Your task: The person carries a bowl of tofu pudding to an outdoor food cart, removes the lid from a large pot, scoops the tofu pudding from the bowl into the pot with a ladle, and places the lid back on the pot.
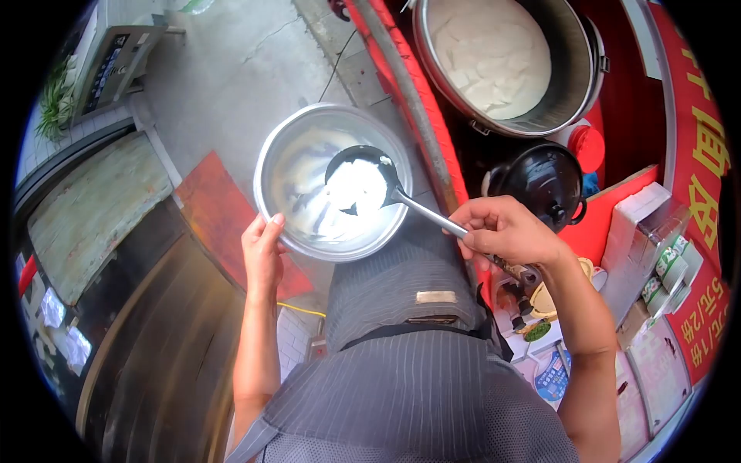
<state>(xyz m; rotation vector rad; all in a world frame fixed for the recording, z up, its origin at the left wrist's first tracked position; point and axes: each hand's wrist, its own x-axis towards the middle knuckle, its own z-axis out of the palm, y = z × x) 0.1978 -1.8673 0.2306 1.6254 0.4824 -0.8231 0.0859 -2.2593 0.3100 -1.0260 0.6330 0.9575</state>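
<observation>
Striped apron foremost, a person's left hand clasped a metal bowl as the right hand gripped a ladle slanting forward-left, its white food over the bowl.

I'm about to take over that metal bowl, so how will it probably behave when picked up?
The metal bowl is probably stiff: its round rim shows no sag. Its smooth, shiny surface could turn slippery if wet. With the left hand gripping just one side of the rim, it may tip toward the unsupported side.
</observation>
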